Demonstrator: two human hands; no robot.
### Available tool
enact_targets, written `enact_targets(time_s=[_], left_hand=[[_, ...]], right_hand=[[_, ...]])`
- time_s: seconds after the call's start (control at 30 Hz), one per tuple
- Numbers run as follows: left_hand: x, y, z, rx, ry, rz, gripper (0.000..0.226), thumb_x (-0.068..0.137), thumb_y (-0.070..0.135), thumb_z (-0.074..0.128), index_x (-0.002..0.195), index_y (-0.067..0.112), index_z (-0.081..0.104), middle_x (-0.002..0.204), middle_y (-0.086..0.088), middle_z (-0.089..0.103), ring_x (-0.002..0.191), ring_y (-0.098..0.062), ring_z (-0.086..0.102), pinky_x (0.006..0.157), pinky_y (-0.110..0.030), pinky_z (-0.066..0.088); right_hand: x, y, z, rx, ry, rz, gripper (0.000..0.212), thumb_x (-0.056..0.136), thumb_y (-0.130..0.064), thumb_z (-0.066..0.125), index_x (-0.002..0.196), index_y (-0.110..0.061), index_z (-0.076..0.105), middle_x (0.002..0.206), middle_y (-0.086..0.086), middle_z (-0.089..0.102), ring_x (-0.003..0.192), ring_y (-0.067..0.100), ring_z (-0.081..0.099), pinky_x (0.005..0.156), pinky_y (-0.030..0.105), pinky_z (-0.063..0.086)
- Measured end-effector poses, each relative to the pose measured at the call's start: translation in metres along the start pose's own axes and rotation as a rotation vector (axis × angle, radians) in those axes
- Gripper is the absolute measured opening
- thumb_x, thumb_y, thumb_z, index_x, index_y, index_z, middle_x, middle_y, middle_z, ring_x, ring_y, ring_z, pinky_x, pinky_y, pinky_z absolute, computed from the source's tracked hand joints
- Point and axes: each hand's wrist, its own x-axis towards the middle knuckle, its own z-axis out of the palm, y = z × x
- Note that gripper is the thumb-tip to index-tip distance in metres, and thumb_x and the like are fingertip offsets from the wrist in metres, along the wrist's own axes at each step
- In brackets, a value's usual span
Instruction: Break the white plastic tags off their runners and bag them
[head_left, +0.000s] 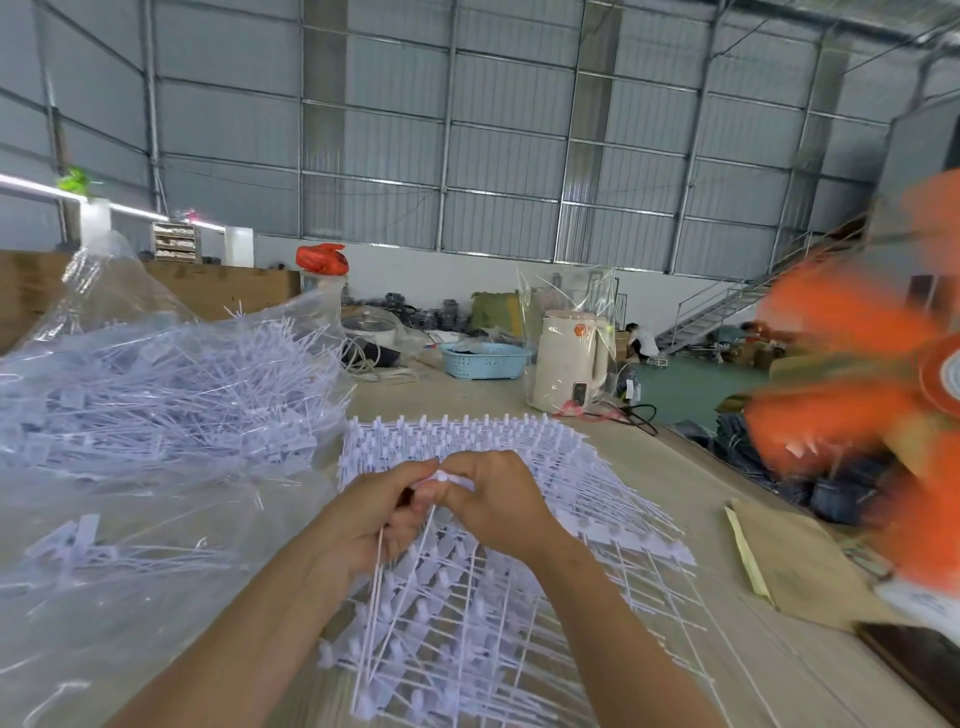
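A wide stack of white plastic tags on runners (467, 441) lies on the table in front of me. My left hand (374, 514) grips a bundle of white runner stems (376, 597) that hang down from it. My right hand (498, 499) pinches a small white tag piece (447, 477) at the top of that bundle, right against the left hand's fingers. To the left, a large clear plastic bag (156, 374) lies open and holds a heap of loose white tags.
A blue basket (485, 359), a cream kettle in a clear bag (571, 358) and a rice cooker (371, 330) stand at the back of the table. Brown envelopes (800, 566) lie at right. A blurred orange fan (857, 364) spins at the right edge.
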Motion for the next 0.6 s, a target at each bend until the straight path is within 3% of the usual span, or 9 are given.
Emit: enact_targets(time_s=[0.1,0.17,0.23,0.3,0.37,0.43,0.6], left_hand=[[0.004,-0.002,-0.005,-0.077,0.047,-0.075,0.032,0.092,0.012,0.054,0.060,0.012,0.047,0.039,0.002,0.038,0.025,-0.003,0.023,0.026,-0.010,0.015],[0.008,-0.004,-0.024,-0.136,0.169,-0.091,0.031,0.092,0.006,0.049,0.061,0.010,0.045,0.036,0.002,0.038,0.023,-0.004,0.024,0.026,-0.008,0.016],[0.010,-0.003,-0.045,-0.112,0.294,-0.010,0.029,0.094,0.008,0.050,0.066,0.007,0.047,0.036,0.001,0.043,0.023,-0.005,0.028,0.026,-0.009,0.020],[0.010,0.003,-0.055,-0.066,0.333,0.103,0.022,0.095,0.015,0.055,0.076,0.005,0.054,0.040,0.000,0.052,0.025,-0.005,0.035,0.027,-0.011,0.025],[0.008,0.002,-0.049,0.052,0.320,0.162,0.020,0.093,0.021,0.059,0.085,0.003,0.060,0.049,-0.002,0.062,0.028,-0.005,0.038,0.029,-0.011,0.027],[0.008,-0.005,-0.036,0.159,0.265,0.166,0.022,0.090,0.024,0.063,0.083,0.003,0.063,0.050,-0.002,0.060,0.030,-0.006,0.035,0.032,-0.013,0.026],[0.001,-0.013,-0.006,0.120,0.125,0.156,0.009,0.087,0.009,0.060,0.080,0.006,0.065,0.049,0.000,0.054,0.036,-0.007,0.035,0.034,-0.012,0.026]], right_hand=[[-0.001,-0.007,-0.004,-0.115,-0.006,-0.048,0.023,0.087,-0.037,0.063,0.083,-0.016,0.069,0.065,0.005,0.062,0.063,0.021,0.052,0.063,0.031,0.042],[-0.002,-0.017,-0.011,-0.214,0.067,-0.142,0.033,0.087,-0.036,0.064,0.066,-0.015,0.051,0.049,-0.006,0.042,0.051,0.018,0.041,0.053,0.031,0.038],[0.000,-0.026,-0.022,-0.185,0.159,-0.213,0.043,0.082,-0.046,0.064,0.061,-0.016,0.042,0.043,-0.008,0.032,0.043,0.009,0.034,0.046,0.027,0.033],[0.004,-0.031,-0.029,-0.123,0.125,-0.204,0.047,0.080,-0.056,0.061,0.067,-0.013,0.049,0.047,-0.007,0.036,0.045,0.008,0.035,0.048,0.028,0.033],[0.007,-0.032,-0.026,-0.221,0.024,-0.175,0.040,0.083,-0.056,0.059,0.080,-0.016,0.059,0.058,-0.004,0.051,0.058,0.015,0.046,0.057,0.030,0.037],[0.008,-0.029,-0.020,-0.312,-0.009,-0.150,0.036,0.084,-0.058,0.055,0.090,-0.023,0.062,0.075,0.000,0.063,0.076,0.021,0.056,0.062,0.030,0.037],[0.013,-0.027,-0.018,-0.367,-0.062,-0.148,0.034,0.087,-0.056,0.052,0.096,-0.024,0.062,0.079,-0.001,0.063,0.085,0.023,0.060,0.063,0.030,0.032]])
